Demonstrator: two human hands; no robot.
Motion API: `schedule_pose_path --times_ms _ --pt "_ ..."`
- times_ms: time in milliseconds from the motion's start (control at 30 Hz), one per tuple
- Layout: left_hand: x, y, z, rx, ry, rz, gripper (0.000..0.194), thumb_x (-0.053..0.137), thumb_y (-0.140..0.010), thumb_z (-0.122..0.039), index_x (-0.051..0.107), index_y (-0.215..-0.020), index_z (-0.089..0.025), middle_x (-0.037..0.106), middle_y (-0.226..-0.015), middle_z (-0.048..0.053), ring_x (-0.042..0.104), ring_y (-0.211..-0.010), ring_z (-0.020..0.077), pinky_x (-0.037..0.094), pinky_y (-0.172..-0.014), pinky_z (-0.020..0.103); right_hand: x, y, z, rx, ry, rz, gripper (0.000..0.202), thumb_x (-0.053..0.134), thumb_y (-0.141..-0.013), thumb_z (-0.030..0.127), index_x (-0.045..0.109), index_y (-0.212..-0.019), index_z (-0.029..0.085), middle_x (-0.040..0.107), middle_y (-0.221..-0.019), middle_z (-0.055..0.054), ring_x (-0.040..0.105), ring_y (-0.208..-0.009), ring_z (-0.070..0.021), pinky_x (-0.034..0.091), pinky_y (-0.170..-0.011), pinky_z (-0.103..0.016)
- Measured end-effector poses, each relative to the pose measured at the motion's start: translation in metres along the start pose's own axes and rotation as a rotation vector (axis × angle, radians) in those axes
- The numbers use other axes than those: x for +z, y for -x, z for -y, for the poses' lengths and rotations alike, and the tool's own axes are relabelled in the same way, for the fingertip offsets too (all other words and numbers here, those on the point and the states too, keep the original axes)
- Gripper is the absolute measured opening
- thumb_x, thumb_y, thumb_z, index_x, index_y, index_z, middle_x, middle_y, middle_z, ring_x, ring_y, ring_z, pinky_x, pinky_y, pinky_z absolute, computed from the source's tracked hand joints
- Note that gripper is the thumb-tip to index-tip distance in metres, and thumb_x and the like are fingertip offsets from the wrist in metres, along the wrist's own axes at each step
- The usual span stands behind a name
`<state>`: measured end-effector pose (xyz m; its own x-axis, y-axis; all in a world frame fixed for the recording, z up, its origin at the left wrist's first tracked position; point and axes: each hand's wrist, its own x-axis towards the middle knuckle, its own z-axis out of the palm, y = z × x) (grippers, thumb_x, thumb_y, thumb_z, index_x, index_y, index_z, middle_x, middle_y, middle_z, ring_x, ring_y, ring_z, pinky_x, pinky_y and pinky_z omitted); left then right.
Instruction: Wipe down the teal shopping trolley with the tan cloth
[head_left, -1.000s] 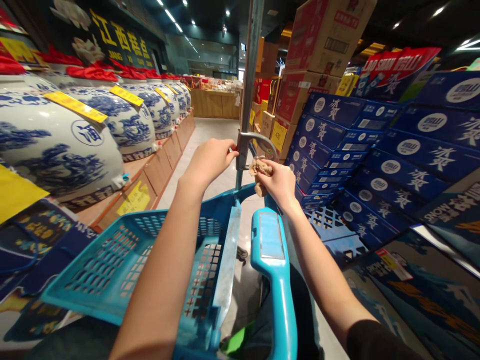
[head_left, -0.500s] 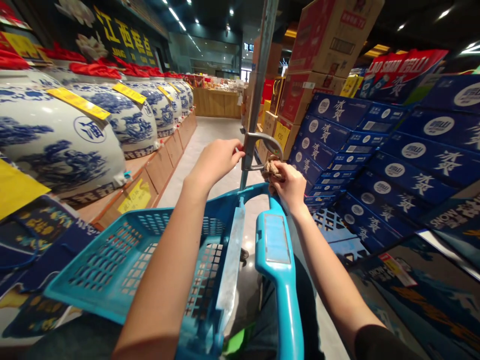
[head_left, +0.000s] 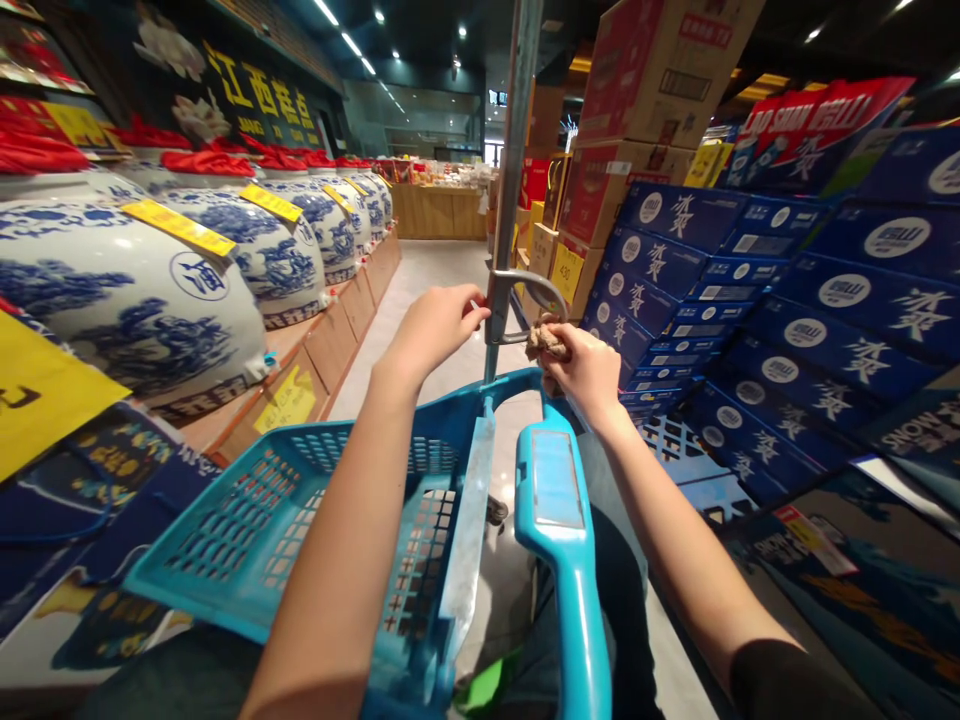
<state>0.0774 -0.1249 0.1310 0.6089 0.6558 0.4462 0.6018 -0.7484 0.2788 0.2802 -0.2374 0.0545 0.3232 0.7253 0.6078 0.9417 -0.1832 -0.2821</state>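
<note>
My left hand (head_left: 439,328) is closed, thumb and fingertips drawn together beside the metal pole (head_left: 514,150). Whether it pinches anything small there is too fine to see. A curved metal handle (head_left: 551,285) sticks out to the right from a bracket on the pole. Under the end of that handle, my right hand (head_left: 587,368) grips a bunched brown cloth (head_left: 547,340). Both forearms reach over a blue shopping cart with a perforated basket (head_left: 292,500) and a thick blue push handle (head_left: 570,580).
Large blue-and-white jars (head_left: 135,290) with red cloth tops line a wooden ledge at left. Stacked blue cartons (head_left: 840,290) and tall brown boxes (head_left: 637,90) stand at right. A pale floor aisle (head_left: 442,265) runs to a wooden counter (head_left: 439,212).
The view has shifted a little, so the jars and basket lie slightly further right. Both hands stay at the pole, and the right hand still grips the brown cloth.
</note>
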Motion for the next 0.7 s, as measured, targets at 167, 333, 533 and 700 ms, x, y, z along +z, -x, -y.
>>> schedule_pose_path --times_ms 167,333,533,700 --pt "-0.007 0.001 -0.014 -0.032 -0.11 0.036 0.026 0.062 -0.108 -0.025 0.082 -0.124 -0.018 0.087 -0.109 0.011 0.081 -0.102 0.0273 0.058 -0.088 0.033 0.004 -0.005 0.025 -0.066 -0.02 0.138 0.036 0.069 -0.094 0.028 0.08 -0.128 0.031 0.087 -0.121 -0.004 0.081 -0.11 -0.0297 0.053 -0.079 -0.032" --pt "-0.028 0.01 -0.037 -0.054 -0.348 0.139 0.032 0.059 -0.109 -0.03 0.085 -0.123 -0.018 0.086 -0.118 0.016 0.08 -0.114 0.0339 0.059 -0.095 0.038 -0.009 -0.011 0.019 -0.031 -0.002 0.177 0.037 0.071 -0.093 0.029 0.081 -0.129 0.032 0.087 -0.123 -0.005 0.082 -0.114 -0.0327 0.053 -0.079 -0.033" --pt "-0.038 0.025 -0.037 0.016 -0.146 0.314 0.038 0.054 -0.11 -0.033 0.084 -0.131 -0.021 0.087 -0.117 0.01 0.08 -0.107 0.0265 0.057 -0.094 0.033 -0.004 0.002 0.016 -0.047 -0.053 0.132 0.038 0.071 -0.092 0.03 0.081 -0.128 0.028 0.087 -0.122 -0.009 0.081 -0.111 -0.0343 0.054 -0.079 -0.034" --pt "-0.018 0.055 -0.029 -0.086 -0.259 0.424 0.039 0.056 -0.109 -0.035 0.083 -0.132 -0.018 0.085 -0.128 0.014 0.079 -0.12 0.0318 0.058 -0.101 0.037 0.007 0.008 0.013 -0.227 -0.288 0.261 0.036 0.073 -0.086 0.028 0.085 -0.119 0.025 0.088 -0.106 -0.007 0.082 -0.1 -0.0327 0.057 -0.082 -0.036"
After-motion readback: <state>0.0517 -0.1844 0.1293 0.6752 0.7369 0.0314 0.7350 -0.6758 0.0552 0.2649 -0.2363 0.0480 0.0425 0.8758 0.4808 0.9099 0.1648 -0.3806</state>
